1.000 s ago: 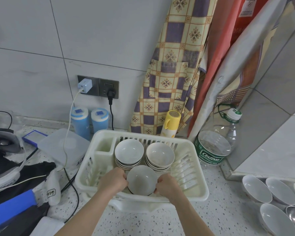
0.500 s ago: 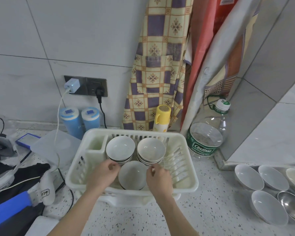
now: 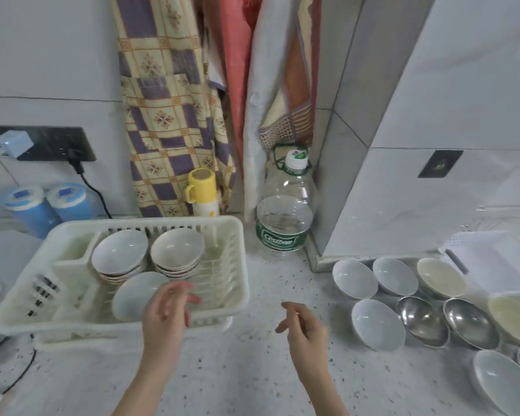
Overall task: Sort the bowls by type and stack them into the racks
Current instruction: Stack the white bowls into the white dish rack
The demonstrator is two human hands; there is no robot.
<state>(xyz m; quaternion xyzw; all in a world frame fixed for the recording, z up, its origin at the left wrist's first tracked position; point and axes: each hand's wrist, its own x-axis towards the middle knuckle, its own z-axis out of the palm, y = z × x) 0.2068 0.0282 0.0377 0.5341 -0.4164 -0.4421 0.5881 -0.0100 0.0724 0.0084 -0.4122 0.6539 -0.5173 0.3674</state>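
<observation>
a speckled countertop (image 3: 246, 379) runs below grey wall tiles, with a patterned cloth (image 3: 165, 115) hanging behind and a big water bottle (image 3: 284, 217) standing in the corner. in the head view, both hands have come off the single bowl (image 3: 132, 295) they were cupping half a second ago; it now sits alone at the front of the white rack (image 3: 237, 265), just ahead of two short stacks, a left stack (image 3: 119, 256) and a right stack (image 3: 176, 252). the left hand (image 3: 165, 316) hovers loose-fingered and empty over the rack's front rim, and the right hand (image 3: 305, 328) hangs open and empty over bare counter, drifting toward the right. that placement looks finished, so the next pick is probably among the loose bowls on the right: white ones (image 3: 377, 324), shiny steel ones (image 3: 422, 321) and cream ones (image 3: 442, 277), lying tilted and touching in rows. the white bowls look glazed, smooth and shallow, much like those racked.
</observation>
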